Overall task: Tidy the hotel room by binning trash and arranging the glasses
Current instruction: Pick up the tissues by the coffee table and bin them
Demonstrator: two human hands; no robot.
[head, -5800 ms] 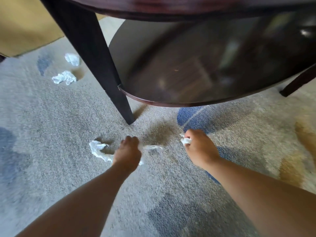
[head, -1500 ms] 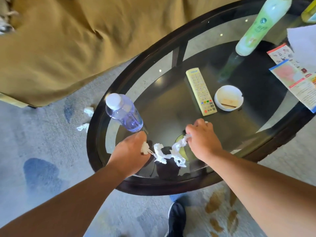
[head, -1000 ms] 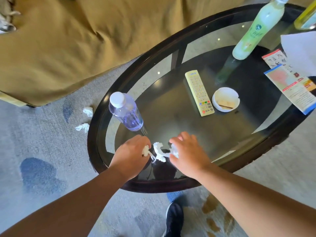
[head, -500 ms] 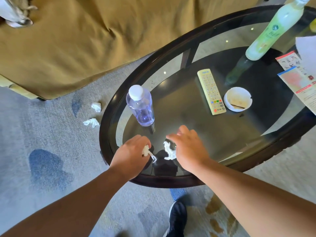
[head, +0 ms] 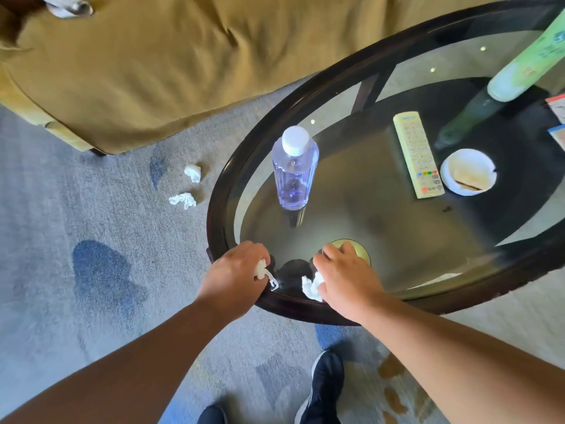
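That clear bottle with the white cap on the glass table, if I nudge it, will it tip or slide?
The bottle stands upright, tall and narrow, so a push near its cap would probably tip it. A low push may slide it, since the glass table looks smooth. Its clear plastic suggests it is light.

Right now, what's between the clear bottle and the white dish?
The remote control lies between them, nearer the dish; shown in the head view.
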